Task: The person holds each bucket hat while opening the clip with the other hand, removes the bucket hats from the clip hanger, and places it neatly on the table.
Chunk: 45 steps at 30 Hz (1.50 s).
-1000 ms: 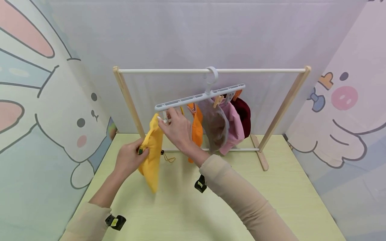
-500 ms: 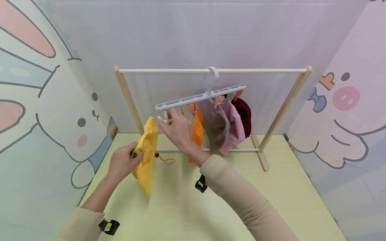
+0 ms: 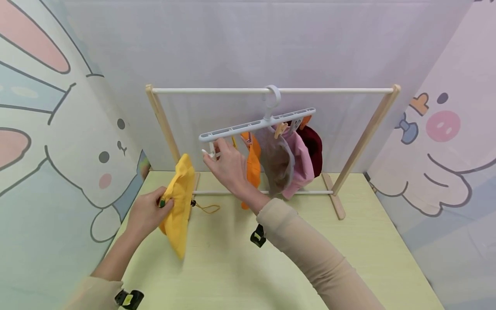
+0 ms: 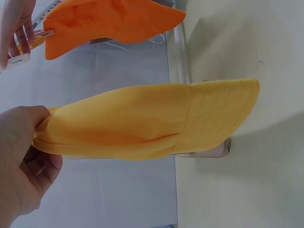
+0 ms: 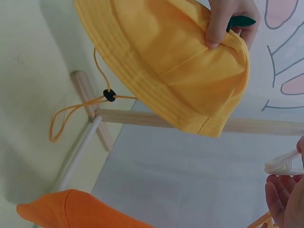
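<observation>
My left hand (image 3: 147,215) pinches a yellow bucket hat (image 3: 179,202) by its crown, near a small green leaf (image 5: 242,21). The hat hangs with its brim low, and a yellow cord (image 5: 61,116) with a black toggle trails from it. My right hand (image 3: 231,167) pinches a white clothespin (image 5: 278,166) under the left end of a pale grey clip hanger (image 3: 240,128). No cloth shows in that clothespin. An orange hat (image 3: 253,165) hangs from a clip just right of this hand. Farther right, grey (image 3: 276,161), pink (image 3: 302,165) and maroon (image 3: 314,148) hats hang clipped.
The hanger hooks over the white top rod (image 3: 329,91) of a rack with wooden legs (image 3: 366,140). A lower white rod (image 3: 217,193) runs near the pale green tabletop (image 3: 310,258). Cartoon-printed walls (image 3: 89,142) stand at both sides, with a plain backdrop behind.
My left hand has drawn the yellow hat left and slightly down, away from the hanger's end and the white clothespin. The right hand has stayed at the clothespin.
</observation>
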Each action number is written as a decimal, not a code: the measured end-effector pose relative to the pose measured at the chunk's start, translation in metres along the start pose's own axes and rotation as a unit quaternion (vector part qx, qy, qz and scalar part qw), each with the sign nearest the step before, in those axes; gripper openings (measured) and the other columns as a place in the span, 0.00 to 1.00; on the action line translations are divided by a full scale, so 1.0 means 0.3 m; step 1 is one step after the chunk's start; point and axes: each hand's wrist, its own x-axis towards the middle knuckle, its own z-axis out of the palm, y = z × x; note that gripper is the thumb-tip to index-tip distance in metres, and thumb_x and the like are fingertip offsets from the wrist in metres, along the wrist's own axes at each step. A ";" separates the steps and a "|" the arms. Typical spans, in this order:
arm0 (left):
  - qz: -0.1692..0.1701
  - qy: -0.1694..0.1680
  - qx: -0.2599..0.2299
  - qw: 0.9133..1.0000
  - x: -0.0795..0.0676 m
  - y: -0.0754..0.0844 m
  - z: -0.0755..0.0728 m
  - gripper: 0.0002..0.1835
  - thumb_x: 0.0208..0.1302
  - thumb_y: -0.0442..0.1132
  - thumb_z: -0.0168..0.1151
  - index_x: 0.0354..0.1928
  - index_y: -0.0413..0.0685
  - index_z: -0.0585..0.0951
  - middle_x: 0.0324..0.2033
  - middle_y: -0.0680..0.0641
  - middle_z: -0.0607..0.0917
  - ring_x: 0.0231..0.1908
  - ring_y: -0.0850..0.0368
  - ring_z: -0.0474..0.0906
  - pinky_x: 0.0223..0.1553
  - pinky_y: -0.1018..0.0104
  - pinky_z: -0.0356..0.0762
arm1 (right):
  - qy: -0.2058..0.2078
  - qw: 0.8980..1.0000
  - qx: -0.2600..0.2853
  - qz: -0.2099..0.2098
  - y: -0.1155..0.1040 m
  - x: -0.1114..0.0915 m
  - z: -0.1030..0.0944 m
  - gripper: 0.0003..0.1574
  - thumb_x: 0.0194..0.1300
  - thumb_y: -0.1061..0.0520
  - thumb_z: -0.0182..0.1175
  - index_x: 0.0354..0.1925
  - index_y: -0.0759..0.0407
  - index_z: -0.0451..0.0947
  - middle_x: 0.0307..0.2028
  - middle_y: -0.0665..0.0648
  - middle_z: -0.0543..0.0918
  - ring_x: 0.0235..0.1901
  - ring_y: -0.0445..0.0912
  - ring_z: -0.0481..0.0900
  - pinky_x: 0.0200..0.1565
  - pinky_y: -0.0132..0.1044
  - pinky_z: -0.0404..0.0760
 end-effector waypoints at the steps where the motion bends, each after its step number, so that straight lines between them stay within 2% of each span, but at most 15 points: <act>1: 0.002 0.003 0.002 1.000 -0.004 -0.003 -0.003 0.13 0.50 0.33 0.63 0.21 0.50 0.68 0.10 0.56 0.58 0.11 0.64 0.59 0.13 0.72 0.55 | -0.001 1.000 0.002 0.000 0.000 0.000 0.000 0.15 0.57 0.46 0.61 0.35 0.55 0.72 0.30 0.48 0.81 0.24 0.37 0.79 0.18 0.25 0.65; 5: 0.002 0.012 0.001 1.000 -0.017 -0.012 -0.018 0.14 0.50 0.32 0.63 0.20 0.51 0.67 0.10 0.57 0.57 0.11 0.65 0.58 0.13 0.72 0.55 | -0.004 1.000 0.003 0.000 -0.002 0.002 0.002 0.16 0.57 0.46 0.60 0.35 0.56 0.73 0.31 0.48 0.82 0.24 0.37 0.79 0.18 0.25 0.65; 12: -0.018 0.008 0.001 1.000 -0.044 -0.037 -0.036 0.11 0.50 0.32 0.63 0.21 0.51 0.69 0.09 0.57 0.58 0.10 0.66 0.57 0.11 0.72 0.55 | -0.007 1.000 0.002 -0.001 -0.004 0.001 -0.004 0.15 0.57 0.46 0.61 0.35 0.55 0.73 0.30 0.48 0.82 0.24 0.37 0.79 0.18 0.25 0.65; 20: -0.013 0.010 0.023 1.000 -0.078 -0.082 -0.046 0.12 0.49 0.33 0.63 0.21 0.51 0.68 0.10 0.58 0.55 0.10 0.65 0.55 0.12 0.72 0.52 | -0.011 1.000 -0.004 0.000 -0.005 0.000 -0.009 0.15 0.56 0.46 0.61 0.34 0.54 0.72 0.30 0.48 0.82 0.22 0.37 0.78 0.17 0.25 0.64; 34: -0.062 -0.025 0.051 0.996 -0.105 -0.131 -0.085 0.07 0.51 0.35 0.61 0.25 0.48 0.71 0.10 0.54 0.61 0.11 0.61 0.59 0.14 0.70 0.53 | -0.007 1.000 -0.002 -0.006 -0.001 0.001 -0.007 0.16 0.57 0.45 0.61 0.35 0.54 0.73 0.29 0.48 0.81 0.22 0.37 0.78 0.18 0.26 0.65; 40: -0.056 -0.023 0.070 0.996 -0.115 -0.168 -0.094 0.13 0.51 0.35 0.60 0.19 0.51 0.65 0.10 0.56 0.57 0.11 0.61 0.56 0.15 0.70 0.49 | -0.016 1.000 -0.003 -0.001 -0.001 0.003 -0.009 0.16 0.57 0.45 0.60 0.36 0.55 0.73 0.29 0.48 0.81 0.21 0.37 0.77 0.17 0.25 0.64; 43: -0.051 -0.026 0.082 0.995 -0.123 -0.190 -0.095 0.14 0.51 0.36 0.61 0.19 0.51 0.65 0.10 0.56 0.57 0.11 0.61 0.55 0.15 0.69 0.49 | -0.019 1.000 -0.003 -0.002 -0.001 0.003 -0.009 0.16 0.57 0.45 0.60 0.36 0.55 0.73 0.29 0.48 0.81 0.21 0.38 0.77 0.17 0.25 0.63; 45: -0.061 -0.037 0.087 0.994 -0.126 -0.200 -0.099 0.12 0.51 0.36 0.61 0.20 0.50 0.66 0.09 0.56 0.58 0.11 0.60 0.56 0.16 0.68 0.50 | -0.019 1.000 -0.003 -0.002 -0.001 0.003 -0.010 0.16 0.57 0.45 0.60 0.36 0.55 0.73 0.29 0.48 0.81 0.21 0.38 0.77 0.17 0.25 0.63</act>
